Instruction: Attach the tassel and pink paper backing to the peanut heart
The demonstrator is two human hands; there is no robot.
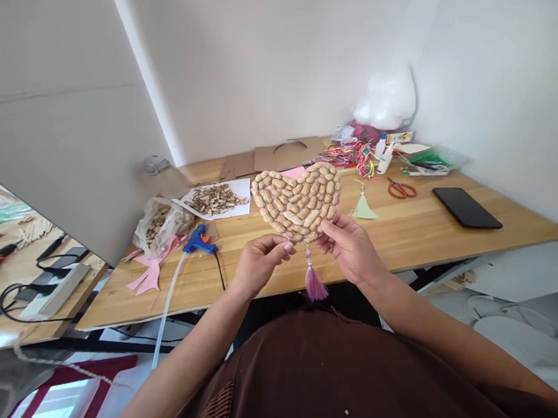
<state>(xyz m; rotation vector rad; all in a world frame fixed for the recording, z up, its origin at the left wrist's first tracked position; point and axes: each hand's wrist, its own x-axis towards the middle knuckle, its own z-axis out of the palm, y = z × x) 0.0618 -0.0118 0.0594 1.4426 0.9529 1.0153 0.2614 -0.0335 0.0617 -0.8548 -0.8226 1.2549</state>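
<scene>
Between my two hands is a heart covered with peanut shells (299, 201), held upright above the front edge of the table. My left hand (260, 259) pinches its lower left edge, thumb in front. At the lower right side, my right hand (348, 243) grips it with the thumb on the shells and the other fingers behind. A pink-purple tassel (316, 283) hangs from the heart's bottom tip on a short beaded cord. A bit of pink shows at the notch on top.
Left on the table (226, 263) are a blue glue gun (200, 240), pink scraps (150, 276), a bag of peanuts (157, 222) and shells on white paper (216, 199). Rightward lie a pale green tassel (365, 206), red-handled scissors (402, 190), coloured cords (348, 155) and a black phone (467, 208).
</scene>
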